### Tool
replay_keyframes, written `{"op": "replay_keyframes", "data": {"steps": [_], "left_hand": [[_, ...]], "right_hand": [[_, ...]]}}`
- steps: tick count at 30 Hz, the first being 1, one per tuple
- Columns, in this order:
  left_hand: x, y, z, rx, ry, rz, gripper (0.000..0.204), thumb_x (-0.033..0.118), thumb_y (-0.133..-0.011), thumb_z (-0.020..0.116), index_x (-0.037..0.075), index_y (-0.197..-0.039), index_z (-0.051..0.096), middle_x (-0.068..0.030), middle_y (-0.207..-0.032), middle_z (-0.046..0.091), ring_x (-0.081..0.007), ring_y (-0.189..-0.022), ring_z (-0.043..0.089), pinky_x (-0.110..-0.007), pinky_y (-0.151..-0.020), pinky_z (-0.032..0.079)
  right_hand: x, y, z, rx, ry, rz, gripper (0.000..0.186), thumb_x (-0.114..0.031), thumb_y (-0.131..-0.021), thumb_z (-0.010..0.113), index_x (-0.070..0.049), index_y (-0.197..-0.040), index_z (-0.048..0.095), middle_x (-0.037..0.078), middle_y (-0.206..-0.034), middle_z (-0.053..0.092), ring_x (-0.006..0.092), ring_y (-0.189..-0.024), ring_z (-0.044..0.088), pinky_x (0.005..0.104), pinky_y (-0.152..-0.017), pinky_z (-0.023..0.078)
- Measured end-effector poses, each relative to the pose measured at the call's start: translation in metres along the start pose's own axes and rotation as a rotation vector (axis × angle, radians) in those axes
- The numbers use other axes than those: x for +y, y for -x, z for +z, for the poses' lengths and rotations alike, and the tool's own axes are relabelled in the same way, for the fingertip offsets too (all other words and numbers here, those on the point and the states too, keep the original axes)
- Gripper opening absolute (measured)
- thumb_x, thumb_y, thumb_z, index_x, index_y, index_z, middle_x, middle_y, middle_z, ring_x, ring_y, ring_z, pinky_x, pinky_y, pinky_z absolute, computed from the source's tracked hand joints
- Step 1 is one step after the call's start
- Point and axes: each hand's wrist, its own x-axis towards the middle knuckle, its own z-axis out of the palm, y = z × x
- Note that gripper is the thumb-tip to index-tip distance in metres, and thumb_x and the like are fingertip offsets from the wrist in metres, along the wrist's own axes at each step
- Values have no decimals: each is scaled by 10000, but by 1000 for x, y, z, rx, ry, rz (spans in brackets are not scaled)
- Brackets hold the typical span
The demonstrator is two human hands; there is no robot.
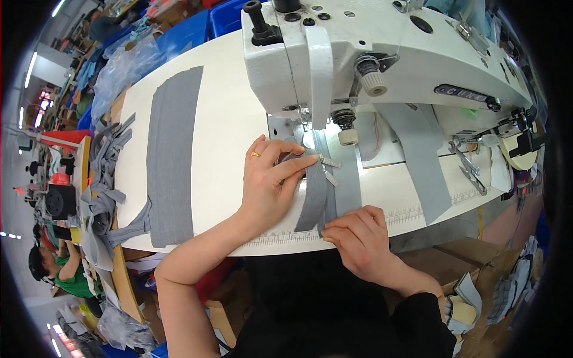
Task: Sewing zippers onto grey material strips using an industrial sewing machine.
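Note:
My left hand (271,182), with a ring on one finger, is closed on a dark grey fabric strip (311,206) just in front of the needle area of a white sewing machine (388,56). Two small whitish, narrow pieces (330,161) lie at its fingertips; what they are I cannot make out. Lower down, by the table's front edge, my right hand (361,243) pinches the near end of the grey fabric. Beside the dark strip runs a lighter grey fabric panel (346,185), passing back toward the machine's presser foot, which is partly hidden.
A flat grey fabric panel (173,158) lies on the white table (221,149) at left. Grey scraps (107,179) hang beyond the left edge. More light grey fabric (421,161) drapes right, near metal scissors-like snips (470,170). A ruler scale (280,240) follows the front edge. Another person sits far left.

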Motion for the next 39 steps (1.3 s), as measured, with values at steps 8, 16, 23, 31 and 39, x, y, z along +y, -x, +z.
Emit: {"op": "replay_keyframes", "data": {"steps": [8, 16, 23, 31, 39], "left_hand": [[2, -2, 0, -13, -11, 5, 281, 15, -852, 737, 132, -1099, 799, -73, -1103, 643, -267, -1035, 613, -524, -1142, 361], [1, -6, -3, -19, 35, -4, 318, -27, -829, 740, 92, -1119, 793, -94, -1075, 658, -309, -1001, 631, -529, -1163, 397], [-4, 1, 2, 76, 176, -62, 249, 12, -799, 807, 99, -1032, 803, -27, -1008, 722, -242, -1029, 678, -574, -1173, 385], [0, 2, 0, -21, 73, -99, 289, -30, -792, 773, 114, -1039, 810, -12, -1144, 713, -216, -1137, 652, -575, -1245, 244], [0, -1, 1, -14, 84, -78, 271, -4, -842, 746, 97, -1089, 793, -43, -1092, 663, -237, -1064, 643, -575, -1222, 272]], "right_hand": [[7, -13, 0, -39, 46, -24, 192, -48, -768, 718, -69, -958, 698, 22, -952, 654, 211, -866, 625, 374, -870, 438], [11, -14, 6, -1, 258, -173, 220, -83, -743, 718, -68, -962, 706, 35, -998, 649, 197, -950, 631, 387, -895, 465], [11, -13, 6, 18, 197, -66, 226, -92, -742, 721, -99, -968, 724, -6, -1015, 656, 199, -964, 626, 381, -915, 436], [13, -16, 3, 12, 122, -6, 247, -83, -729, 719, -110, -974, 727, -4, -984, 641, 205, -957, 607, 399, -925, 428], [19, -35, 0, -21, 179, -63, 226, -88, -723, 715, -95, -949, 709, 13, -946, 611, 212, -943, 598, 409, -946, 429]]}}
